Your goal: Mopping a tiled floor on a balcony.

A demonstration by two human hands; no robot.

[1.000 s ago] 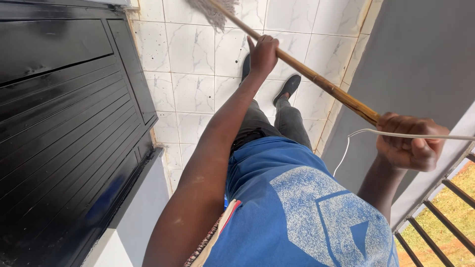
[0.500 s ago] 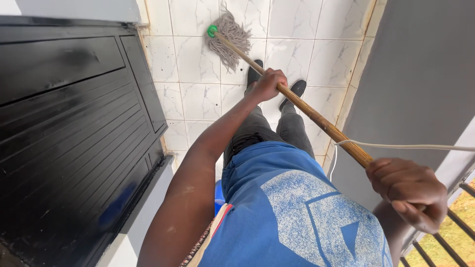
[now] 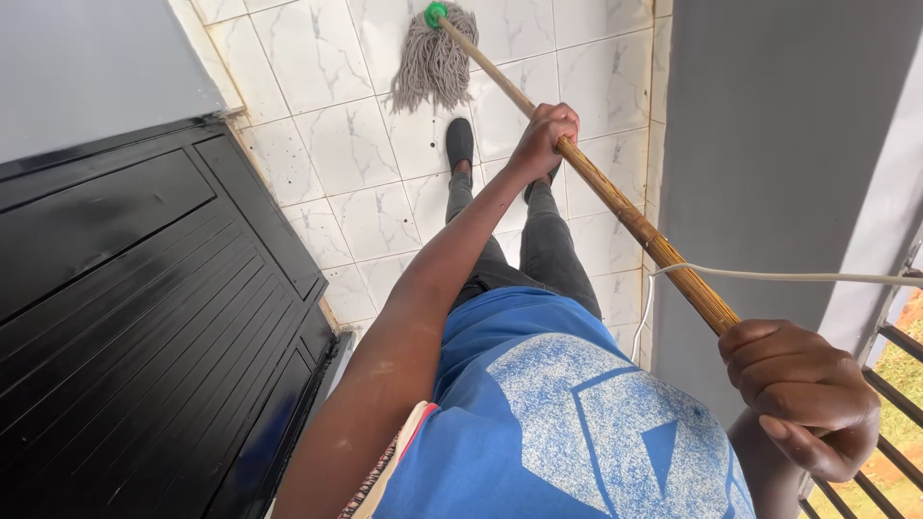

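I hold a mop with a long wooden handle (image 3: 625, 211) in both hands. My left hand (image 3: 544, 137) grips the handle partway down, arm stretched forward. My right hand (image 3: 803, 394) is closed around the handle's upper end near my chest. The grey string mop head (image 3: 430, 62) with a green collar rests on the white marbled floor tiles (image 3: 356, 163), just ahead of my black shoes (image 3: 460, 142).
A black panelled metal door (image 3: 144, 317) stands at the left. A grey wall (image 3: 769, 154) runs along the right, with a white cable (image 3: 788, 277) crossing it. Black railing bars (image 3: 899, 336) show at the far right, grass beyond.
The mop head has come toward me across the tiles, now fully in view near my feet. Both hands slid back with the handle, and my view tilted further down.
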